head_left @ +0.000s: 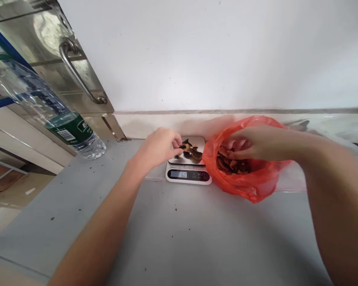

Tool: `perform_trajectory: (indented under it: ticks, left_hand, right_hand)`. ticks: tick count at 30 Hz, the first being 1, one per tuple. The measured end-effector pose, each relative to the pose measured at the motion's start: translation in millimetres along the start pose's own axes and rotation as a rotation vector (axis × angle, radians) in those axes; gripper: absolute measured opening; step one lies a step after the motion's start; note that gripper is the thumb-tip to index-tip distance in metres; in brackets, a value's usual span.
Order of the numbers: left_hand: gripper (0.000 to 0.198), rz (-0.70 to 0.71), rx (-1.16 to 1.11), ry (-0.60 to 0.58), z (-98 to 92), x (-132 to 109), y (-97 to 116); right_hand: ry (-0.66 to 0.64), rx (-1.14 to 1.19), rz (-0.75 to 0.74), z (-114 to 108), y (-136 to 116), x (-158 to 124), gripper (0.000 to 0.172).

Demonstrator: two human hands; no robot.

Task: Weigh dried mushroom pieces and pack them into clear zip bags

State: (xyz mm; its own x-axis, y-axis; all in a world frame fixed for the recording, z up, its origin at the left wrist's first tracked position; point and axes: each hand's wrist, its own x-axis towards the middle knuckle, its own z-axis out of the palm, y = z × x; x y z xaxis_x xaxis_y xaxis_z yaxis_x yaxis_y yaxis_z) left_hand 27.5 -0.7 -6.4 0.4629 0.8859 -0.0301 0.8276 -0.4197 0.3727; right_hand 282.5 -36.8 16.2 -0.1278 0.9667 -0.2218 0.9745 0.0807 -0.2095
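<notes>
A small digital kitchen scale (188, 174) sits on the grey counter near the wall, with a few dark dried pieces (193, 151) on its steel platform. My left hand (159, 146) curls over the platform's left edge, fingertips pinched on one dark piece. To the right lies an open red plastic bag (250, 182) holding several brown dried pieces (231, 165). My right hand (258, 142) reaches into the bag's mouth, fingers closed together on pieces there.
A clear plastic water bottle (52, 111) with a green label stands at the left, by a steel door with a handle (77, 75). A white wall backs the counter (179, 238). Small crumbs dot the grey surface.
</notes>
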Motion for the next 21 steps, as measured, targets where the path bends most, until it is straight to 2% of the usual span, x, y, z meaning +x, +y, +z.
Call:
perform_trajectory:
  ticks: [3,5,10,13,17,21]
  left_hand:
    - [0.017,0.039,-0.012,-0.041,4.6,2,-2]
    - [0.020,0.034,-0.029,-0.044,0.4,0,-3]
    - [0.025,-0.031,-0.033,-0.078,-22.3,-13,-5]
    - [0.028,-0.120,-0.011,-0.202,-32.8,-18,-9]
    - [0.036,-0.173,0.054,-0.371,-38.0,-20,-18]
    - [0.052,-0.246,0.145,-0.469,-39.0,-20,-24]
  right_hand:
    - [-0.242,-0.069,0.186,6,-10,4,0.015]
    - [-0.273,-0.063,0.195,11,-14,7,0.008]
    - [-0.267,-0.049,0.197,18,-18,11,0.016]
    - [-0.254,-0.054,0.216,16,-19,9,0.021]
    - [-0.259,-0.039,0.185,12,-18,8,0.015]
    - [-0.246,-0.037,0.168,8,-12,6,0.015]
